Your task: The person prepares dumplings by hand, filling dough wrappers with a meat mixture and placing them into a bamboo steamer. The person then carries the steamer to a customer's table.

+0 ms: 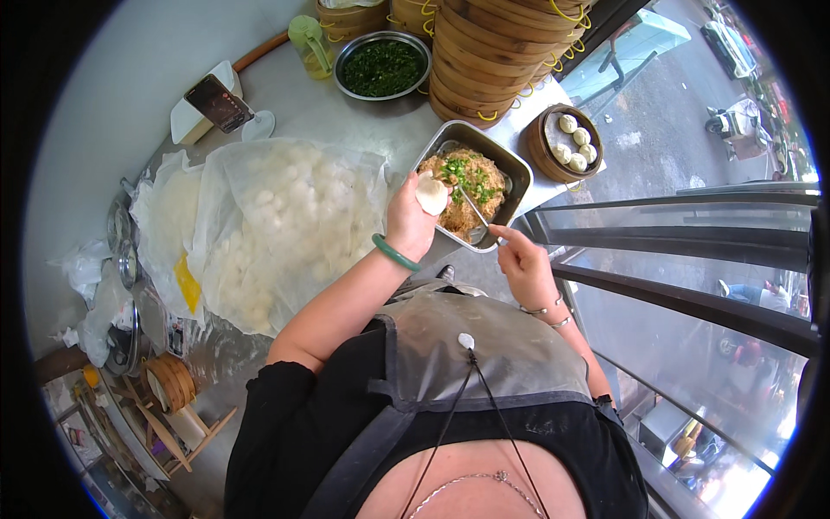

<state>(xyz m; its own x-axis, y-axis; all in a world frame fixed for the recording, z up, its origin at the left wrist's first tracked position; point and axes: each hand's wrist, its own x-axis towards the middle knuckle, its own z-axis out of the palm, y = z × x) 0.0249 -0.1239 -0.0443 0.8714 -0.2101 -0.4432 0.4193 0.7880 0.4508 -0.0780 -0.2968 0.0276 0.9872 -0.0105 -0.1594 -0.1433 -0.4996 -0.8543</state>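
My left hand (414,217) holds a round white dough wrapper (431,193) at the near left edge of a deep metal tray (522,170). Brown shredded filling (463,217) topped with chopped green onion (468,175) fills much of that tray. My right hand (524,263) grips a thin metal utensil (474,206), whose far end reaches over the filling near the wrapper; its tip is hard to make out. Left of my left hand, a clear plastic sheet (292,194) covers many pale dough pieces. Several pleated buns (581,136) sit in a bamboo steamer (539,146) beyond the tray.
Tall stacked bamboo steamers (480,71) stand behind the tray, beside a metal bowl of chopped greens (382,65) and a green-lidded pitcher (311,48). A phone (218,104) leans at the back left. Dark window frames (681,253) run along the right. Another small steamer (170,383) is at lower left.
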